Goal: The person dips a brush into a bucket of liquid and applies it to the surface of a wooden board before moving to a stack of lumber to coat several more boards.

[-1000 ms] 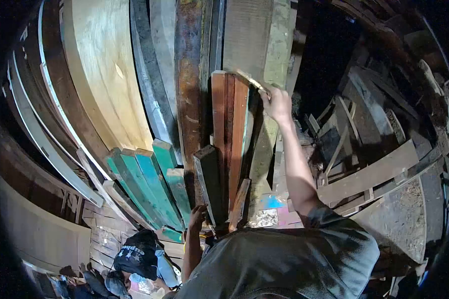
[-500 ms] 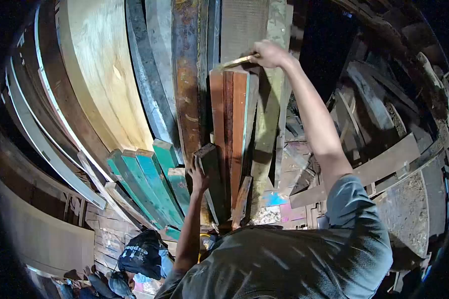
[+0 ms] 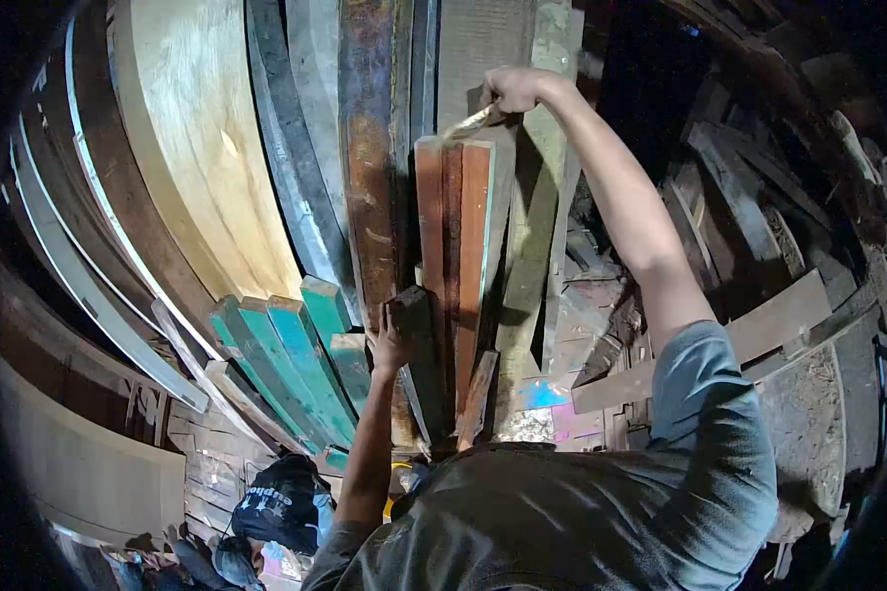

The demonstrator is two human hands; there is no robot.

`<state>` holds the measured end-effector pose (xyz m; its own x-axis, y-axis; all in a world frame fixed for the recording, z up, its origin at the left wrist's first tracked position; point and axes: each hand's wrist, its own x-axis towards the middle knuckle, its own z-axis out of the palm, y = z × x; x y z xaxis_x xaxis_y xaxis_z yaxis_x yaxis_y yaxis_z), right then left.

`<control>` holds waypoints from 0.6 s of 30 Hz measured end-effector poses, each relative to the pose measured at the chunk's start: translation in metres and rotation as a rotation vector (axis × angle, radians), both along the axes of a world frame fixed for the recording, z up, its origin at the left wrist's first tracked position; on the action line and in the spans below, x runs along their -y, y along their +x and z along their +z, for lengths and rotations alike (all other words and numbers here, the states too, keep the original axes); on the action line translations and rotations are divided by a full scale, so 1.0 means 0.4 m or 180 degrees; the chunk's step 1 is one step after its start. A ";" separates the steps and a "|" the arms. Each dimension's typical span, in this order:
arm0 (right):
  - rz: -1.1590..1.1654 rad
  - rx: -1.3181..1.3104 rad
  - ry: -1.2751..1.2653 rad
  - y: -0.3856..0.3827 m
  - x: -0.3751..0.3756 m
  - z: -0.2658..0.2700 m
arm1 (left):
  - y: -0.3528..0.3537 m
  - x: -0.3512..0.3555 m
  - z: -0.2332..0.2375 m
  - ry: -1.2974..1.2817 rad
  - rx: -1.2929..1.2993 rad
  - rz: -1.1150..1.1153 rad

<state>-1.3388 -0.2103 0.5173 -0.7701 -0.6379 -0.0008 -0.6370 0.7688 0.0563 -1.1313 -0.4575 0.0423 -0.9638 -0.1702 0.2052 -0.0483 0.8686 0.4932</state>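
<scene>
My right hand [image 3: 515,91] is closed round the handle of a brush [image 3: 471,122]. The brush's tip is at the top end of an upright reddish-brown beam [image 3: 453,227]. Lower down, my left hand [image 3: 389,343] rests with its fingers apart against the dark beam [image 3: 417,345] just left of the reddish one. Nothing shows in its fingers. The bristles are small and partly blurred.
Green-painted beams [image 3: 291,345] lean at the lower left of centre, below a wide pale board [image 3: 202,138]. A rusty brown beam [image 3: 373,177] stands behind my left hand. A black bag [image 3: 281,500] is at the lower left. Loose planks [image 3: 739,330] lie at the right.
My right hand has moved slightly left and up with the brush, whose tip has shifted right along the reddish beam's top. My left hand has stayed nearly in place.
</scene>
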 end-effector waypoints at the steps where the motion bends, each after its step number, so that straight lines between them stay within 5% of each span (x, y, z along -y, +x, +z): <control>1: 0.0031 0.0008 0.0049 0.002 -0.007 0.014 | 0.000 -0.006 0.001 -0.0292 0.0175 0.0165; 15: -0.0431 -0.0495 0.0772 -0.066 0.030 0.103 | 0.000 -0.001 -0.003 -0.0166 0.0328 0.0222; 18: -0.0253 -0.0486 0.0269 -0.073 0.069 0.094 | 0.001 -0.001 0.007 -0.0140 0.0334 0.0217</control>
